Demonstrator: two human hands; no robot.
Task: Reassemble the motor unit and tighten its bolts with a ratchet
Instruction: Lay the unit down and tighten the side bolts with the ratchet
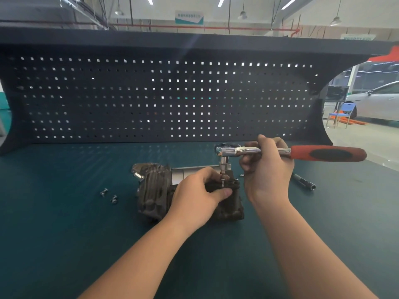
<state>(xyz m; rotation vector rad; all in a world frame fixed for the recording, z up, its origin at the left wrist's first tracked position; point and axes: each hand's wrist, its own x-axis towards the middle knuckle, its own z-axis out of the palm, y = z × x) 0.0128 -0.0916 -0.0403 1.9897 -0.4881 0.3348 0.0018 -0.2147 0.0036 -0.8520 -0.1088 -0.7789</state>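
A dark, ribbed motor unit (153, 189) lies on the green bench mat (64, 223) in the middle of the view. My left hand (198, 196) grips the unit's right part, thumb pressed against its side. A bolt (223, 182) stands upright in the top of that part, its thread showing. The chrome ratchet (228, 151) with a red and black handle (328, 153) hangs level over it, its socket down on the bolt head. My right hand (267, 167) grips the ratchet's chrome shaft close to the head.
Two loose bolts (109, 196) lie on the mat left of the unit. A socket extension bar (303, 182) lies to the right, behind my right wrist. A flat metal piece (194, 168) sits behind the unit. A dark pegboard (162, 98) walls the bench's back.
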